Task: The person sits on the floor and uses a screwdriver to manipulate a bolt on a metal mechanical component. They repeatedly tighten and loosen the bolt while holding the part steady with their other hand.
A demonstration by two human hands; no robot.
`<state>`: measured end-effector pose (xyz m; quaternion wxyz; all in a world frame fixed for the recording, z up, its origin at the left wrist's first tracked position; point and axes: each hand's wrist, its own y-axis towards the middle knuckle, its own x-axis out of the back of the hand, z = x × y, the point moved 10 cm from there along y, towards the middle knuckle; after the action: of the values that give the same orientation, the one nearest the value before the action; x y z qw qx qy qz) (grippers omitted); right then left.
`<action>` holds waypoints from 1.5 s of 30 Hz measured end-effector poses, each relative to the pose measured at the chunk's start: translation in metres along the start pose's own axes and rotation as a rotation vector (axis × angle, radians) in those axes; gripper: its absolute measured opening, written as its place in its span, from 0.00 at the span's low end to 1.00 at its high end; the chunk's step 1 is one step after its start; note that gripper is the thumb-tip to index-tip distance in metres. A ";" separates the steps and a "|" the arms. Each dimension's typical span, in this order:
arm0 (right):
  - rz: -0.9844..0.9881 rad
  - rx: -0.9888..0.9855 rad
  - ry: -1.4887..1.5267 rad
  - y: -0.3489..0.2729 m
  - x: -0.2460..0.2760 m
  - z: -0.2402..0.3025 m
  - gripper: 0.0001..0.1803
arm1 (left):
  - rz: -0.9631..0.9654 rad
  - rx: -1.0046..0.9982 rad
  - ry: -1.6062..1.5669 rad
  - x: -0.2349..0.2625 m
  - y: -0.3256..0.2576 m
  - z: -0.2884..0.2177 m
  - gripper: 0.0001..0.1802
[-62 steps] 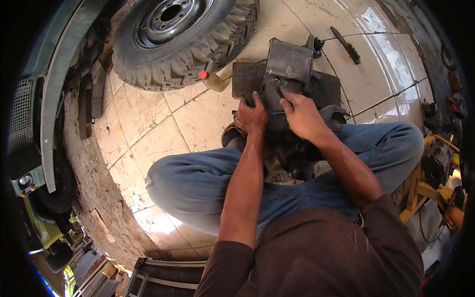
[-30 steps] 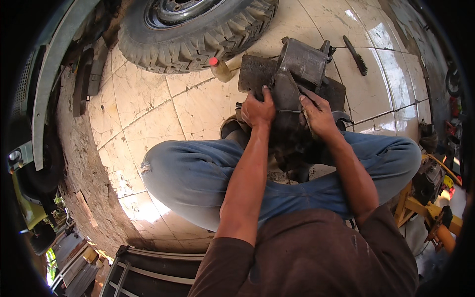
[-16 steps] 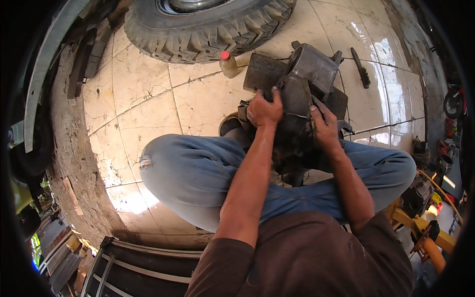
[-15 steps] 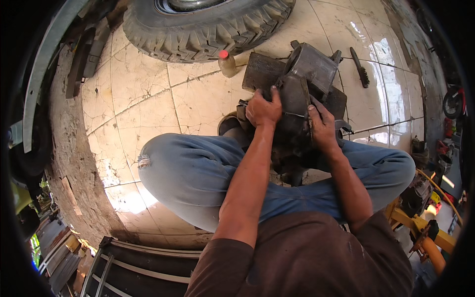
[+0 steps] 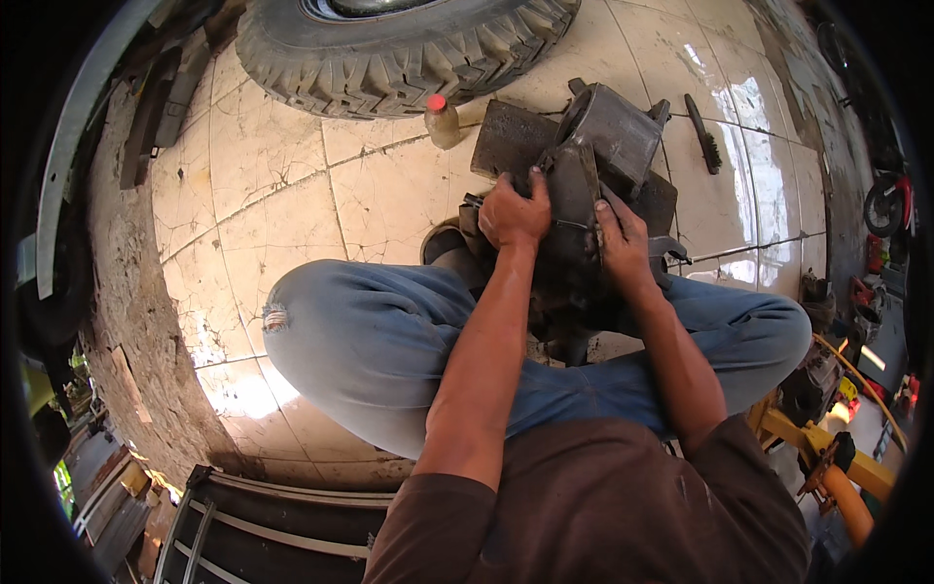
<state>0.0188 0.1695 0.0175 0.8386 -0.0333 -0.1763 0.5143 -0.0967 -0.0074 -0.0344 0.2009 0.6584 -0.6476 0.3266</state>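
Note:
Between my bent knees sits a dark, grimy machine housing (image 5: 569, 248) with a flat, upright plate-like part facing me. My left hand (image 5: 516, 214) is closed on the left edge of this housing, thumb on top near its upper corner. My right hand (image 5: 624, 237) grips the right edge, with its fingers along the side and partly hidden. Just beyond stands a grey open-ended metal casing (image 5: 613, 127), touching or nearly touching the housing. A flat dark block (image 5: 510, 139) lies to its left.
A large tyre (image 5: 389, 73) lies at the far side, with a red-capped bottle (image 5: 442, 127) near its tread. A black wire brush (image 5: 701, 136) rests on the tiled floor (image 5: 277, 209) to the right. Behind me on the left is a dark metal-railed frame (image 5: 272, 526).
The whole view has shifted slightly. My right hand has moved a little up and left along the housing's edge; my left hand keeps its grip.

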 end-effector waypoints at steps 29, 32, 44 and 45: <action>0.072 -0.028 -0.091 0.006 0.006 0.033 0.19 | 0.013 0.031 0.023 0.000 0.004 0.003 0.37; 0.070 0.125 -0.182 0.001 0.025 0.046 0.18 | 0.015 0.034 0.024 0.000 0.004 0.002 0.38; 0.059 0.081 -0.566 0.008 0.045 0.051 0.15 | 0.058 0.064 0.030 -0.001 0.005 -0.001 0.34; 0.045 0.148 -0.567 0.007 0.044 0.054 0.15 | 0.077 0.070 0.018 -0.002 0.006 -0.001 0.33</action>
<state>0.0131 0.2046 0.0777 0.7446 0.1691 -0.3647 0.5329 -0.1024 -0.0060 -0.0363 0.1707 0.6366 -0.6590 0.3624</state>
